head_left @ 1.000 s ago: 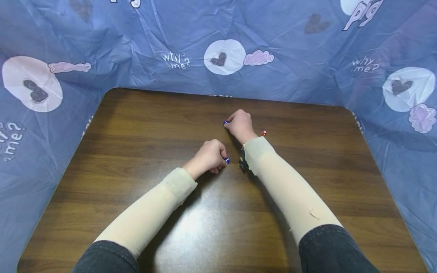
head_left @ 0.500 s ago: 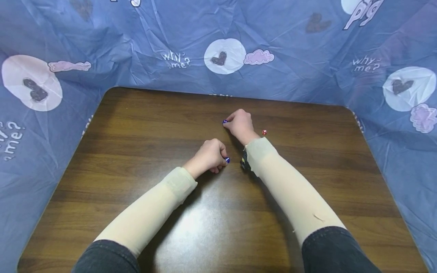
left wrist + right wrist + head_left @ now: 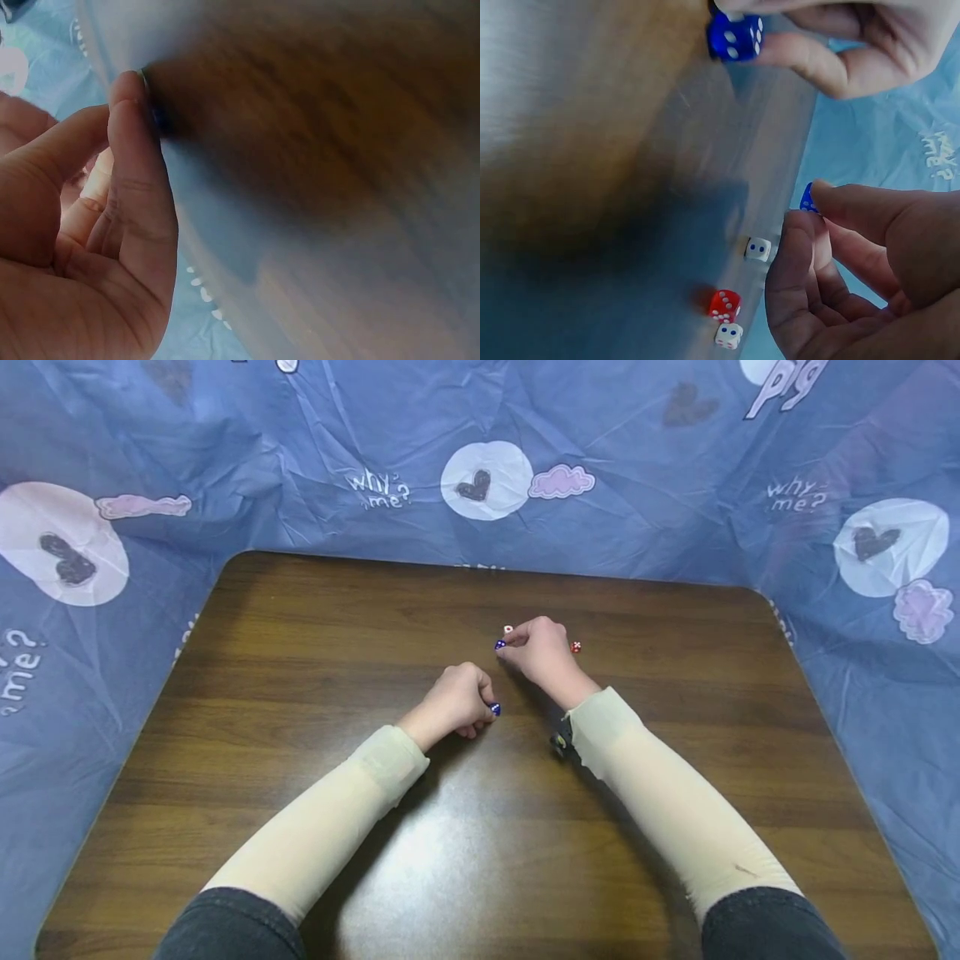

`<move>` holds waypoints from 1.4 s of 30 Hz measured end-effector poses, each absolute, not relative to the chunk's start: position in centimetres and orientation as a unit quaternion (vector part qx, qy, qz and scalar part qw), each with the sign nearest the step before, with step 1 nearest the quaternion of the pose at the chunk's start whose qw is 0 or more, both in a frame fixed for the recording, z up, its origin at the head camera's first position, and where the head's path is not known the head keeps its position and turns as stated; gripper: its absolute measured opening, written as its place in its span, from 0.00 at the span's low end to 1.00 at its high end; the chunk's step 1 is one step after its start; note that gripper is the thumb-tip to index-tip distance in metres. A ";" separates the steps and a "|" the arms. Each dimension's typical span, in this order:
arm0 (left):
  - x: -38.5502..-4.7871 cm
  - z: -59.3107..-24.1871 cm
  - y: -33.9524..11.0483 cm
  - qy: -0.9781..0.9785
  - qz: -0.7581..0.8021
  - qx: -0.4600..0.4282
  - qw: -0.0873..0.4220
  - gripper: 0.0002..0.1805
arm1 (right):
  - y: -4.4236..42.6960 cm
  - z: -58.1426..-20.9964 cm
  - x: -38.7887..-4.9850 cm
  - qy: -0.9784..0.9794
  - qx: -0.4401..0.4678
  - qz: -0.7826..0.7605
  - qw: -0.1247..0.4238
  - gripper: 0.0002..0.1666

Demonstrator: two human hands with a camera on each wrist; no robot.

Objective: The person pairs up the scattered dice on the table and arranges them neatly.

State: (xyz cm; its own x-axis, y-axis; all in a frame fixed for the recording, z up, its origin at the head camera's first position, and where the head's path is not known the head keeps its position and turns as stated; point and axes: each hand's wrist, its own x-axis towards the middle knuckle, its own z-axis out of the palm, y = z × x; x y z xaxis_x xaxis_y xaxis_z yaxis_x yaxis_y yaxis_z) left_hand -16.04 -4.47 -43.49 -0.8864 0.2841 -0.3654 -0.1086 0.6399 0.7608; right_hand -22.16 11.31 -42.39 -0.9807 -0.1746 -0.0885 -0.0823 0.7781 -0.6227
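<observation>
My left hand (image 3: 456, 700) pinches a blue die (image 3: 495, 709) with white pips between thumb and fingertips, near the table's middle. That same blue die (image 3: 735, 37) shows large at the top of the right wrist view. Farther back, my right hand (image 3: 546, 653) pinches a second blue die (image 3: 500, 645). Just beyond its fingertips sits a white die (image 3: 508, 629). A red die (image 3: 576, 647) lies on the table behind the right hand's knuckles. In the left wrist view, the left hand's blue die (image 3: 160, 120) is mostly hidden and blurred.
Next to the red die (image 3: 724, 306), a second white die (image 3: 729, 335) stands in the right wrist view. The brown wooden table (image 3: 315, 635) ends at a blue printed cloth (image 3: 300, 460) hanging behind and at both sides.
My right hand, with its blue die, has come back toward me and slightly right. A white die behind its fingers has come into view. The left hand stays in nearly the same place.
</observation>
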 end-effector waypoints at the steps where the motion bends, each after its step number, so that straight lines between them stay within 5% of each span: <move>1: -16.0 -43.5 -4.5 0.875 0.421 0.050 0.234 0.07 | 11.5 -42.4 -21.8 0.940 -0.072 -0.326 0.070 0.10; 19: -15.9 -43.4 -4.4 0.876 0.420 0.049 0.232 0.07 | 13.6 -43.6 -16.1 0.933 -0.130 -0.313 0.118 0.07; 42: -16.1 -43.8 -4.6 0.880 0.414 0.059 0.226 0.07 | 13.3 -44.5 -15.4 0.929 -0.153 -0.317 0.116 0.07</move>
